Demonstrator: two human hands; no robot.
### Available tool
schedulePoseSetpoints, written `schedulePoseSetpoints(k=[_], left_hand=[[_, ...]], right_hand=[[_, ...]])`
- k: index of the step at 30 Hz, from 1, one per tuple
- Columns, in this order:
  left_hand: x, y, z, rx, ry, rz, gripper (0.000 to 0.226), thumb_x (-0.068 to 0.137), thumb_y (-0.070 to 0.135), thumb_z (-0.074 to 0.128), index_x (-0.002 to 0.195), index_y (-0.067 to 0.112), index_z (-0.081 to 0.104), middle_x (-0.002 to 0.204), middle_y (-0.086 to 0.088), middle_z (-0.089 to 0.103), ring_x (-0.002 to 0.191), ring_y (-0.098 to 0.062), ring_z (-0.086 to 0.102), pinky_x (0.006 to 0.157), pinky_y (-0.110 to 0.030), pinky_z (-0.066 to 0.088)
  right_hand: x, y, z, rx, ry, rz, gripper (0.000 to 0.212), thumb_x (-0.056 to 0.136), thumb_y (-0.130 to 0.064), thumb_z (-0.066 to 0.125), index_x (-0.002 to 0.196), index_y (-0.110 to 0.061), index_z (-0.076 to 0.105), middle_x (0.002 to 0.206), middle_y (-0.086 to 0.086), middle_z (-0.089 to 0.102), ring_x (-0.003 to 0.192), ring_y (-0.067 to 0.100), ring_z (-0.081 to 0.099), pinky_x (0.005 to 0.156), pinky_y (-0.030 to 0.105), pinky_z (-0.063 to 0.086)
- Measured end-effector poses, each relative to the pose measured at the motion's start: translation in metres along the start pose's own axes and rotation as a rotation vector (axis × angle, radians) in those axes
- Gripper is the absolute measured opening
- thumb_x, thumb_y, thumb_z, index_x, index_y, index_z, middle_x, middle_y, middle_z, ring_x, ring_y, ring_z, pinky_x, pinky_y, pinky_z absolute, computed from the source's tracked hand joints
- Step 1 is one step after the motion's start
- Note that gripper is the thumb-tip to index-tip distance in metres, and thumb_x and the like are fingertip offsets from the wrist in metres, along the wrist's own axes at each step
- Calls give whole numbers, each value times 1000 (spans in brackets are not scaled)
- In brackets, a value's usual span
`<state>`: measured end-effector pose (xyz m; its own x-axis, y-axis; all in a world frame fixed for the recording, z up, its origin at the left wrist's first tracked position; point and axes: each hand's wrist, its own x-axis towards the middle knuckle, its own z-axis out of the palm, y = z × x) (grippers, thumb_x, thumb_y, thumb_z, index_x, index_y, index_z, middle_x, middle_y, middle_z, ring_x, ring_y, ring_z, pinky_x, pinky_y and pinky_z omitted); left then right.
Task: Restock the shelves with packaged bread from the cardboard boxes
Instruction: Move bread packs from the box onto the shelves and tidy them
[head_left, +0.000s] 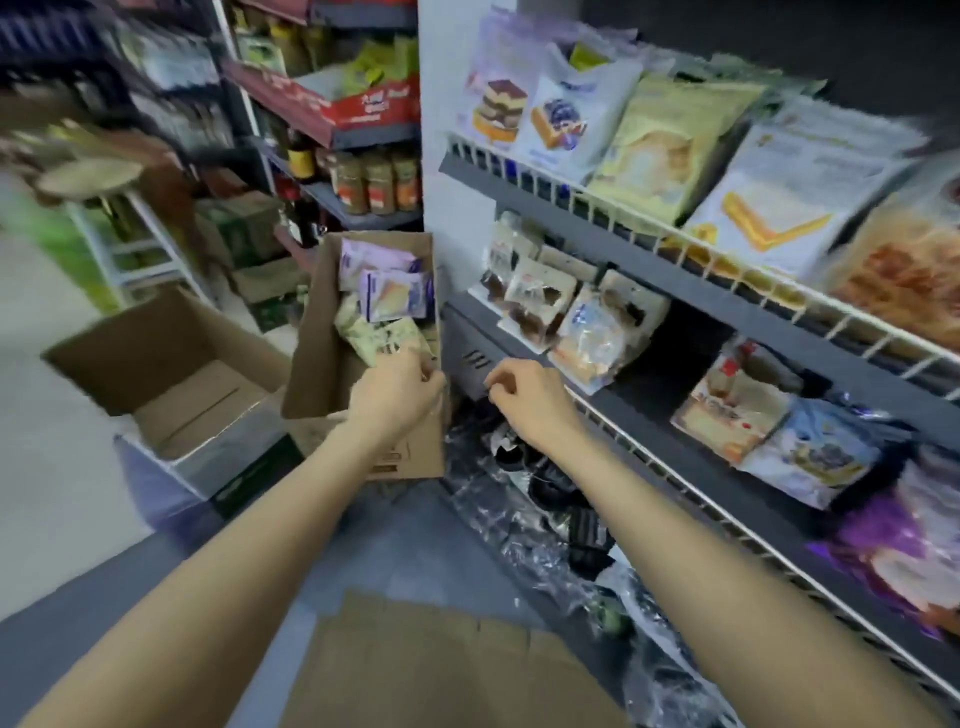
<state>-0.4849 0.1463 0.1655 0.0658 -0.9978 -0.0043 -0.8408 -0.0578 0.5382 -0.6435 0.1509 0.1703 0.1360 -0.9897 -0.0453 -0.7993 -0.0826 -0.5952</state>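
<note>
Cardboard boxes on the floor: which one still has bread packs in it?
The upright cardboard box beside the shelf, where the left hand reaches; the lower open box shows none.

Boxes left, shelves right.
Bread box (332, 332) stands against the shelves (727, 322); empty box (171, 374) to its left; flattened cardboard (441, 670) in front.
</note>
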Motion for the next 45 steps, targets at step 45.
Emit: schedulePoseSetpoints(k=[45], left_hand=[[184,-134,-28,75,113,154,18,95,18,48,108,7,54,111,-12,57,108,-33,53,94,-47,40]], right_hand=[[203,-80,62,-390,189,-18,72,75,-48,72,127,-10,40,122,15,57,111,34,56,80,40,45]])
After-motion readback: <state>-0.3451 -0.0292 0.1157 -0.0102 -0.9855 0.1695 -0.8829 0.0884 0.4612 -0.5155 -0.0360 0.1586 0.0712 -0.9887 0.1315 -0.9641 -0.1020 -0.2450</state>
